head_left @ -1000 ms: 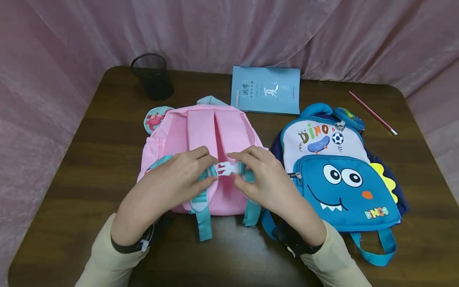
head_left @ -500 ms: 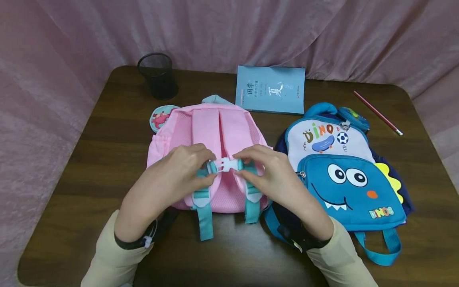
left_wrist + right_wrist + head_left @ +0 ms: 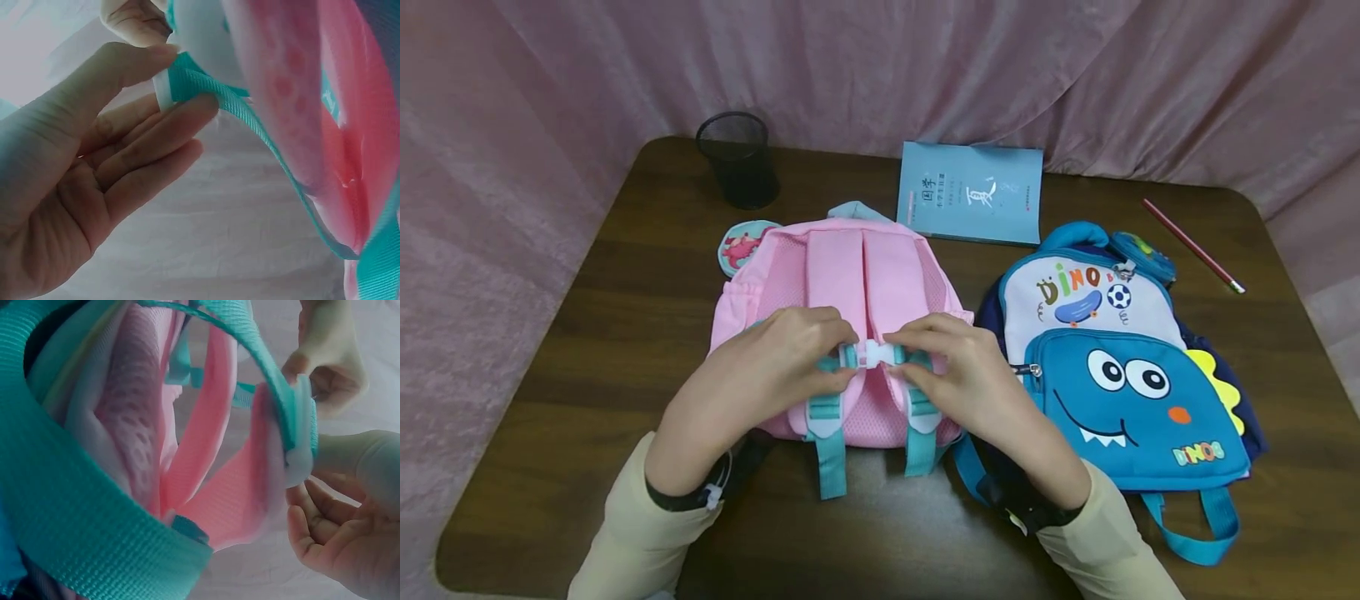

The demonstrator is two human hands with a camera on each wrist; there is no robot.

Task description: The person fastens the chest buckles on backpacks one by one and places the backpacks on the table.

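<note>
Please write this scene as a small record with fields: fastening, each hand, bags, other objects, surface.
Fastening: white plastic clip buckle; halves meet, full latching unclear
Left hand: pinches teal woven strap at buckle's left end
Right hand: pinches at buckle's right end
Bags: pink fabric backpack; to its right, blue-and-white dinosaur-face backpack
Other objects: black cylindrical mesh cup, light-blue paper book, slim red pencil
Surface: brown wooden table

Blue bkpk (image 3: 1120, 358) reads "DINO" up top & "DINOS" on pkt (image 3: 1138, 417); bk (image 3: 970, 192) has 国学 + 夏.
</note>
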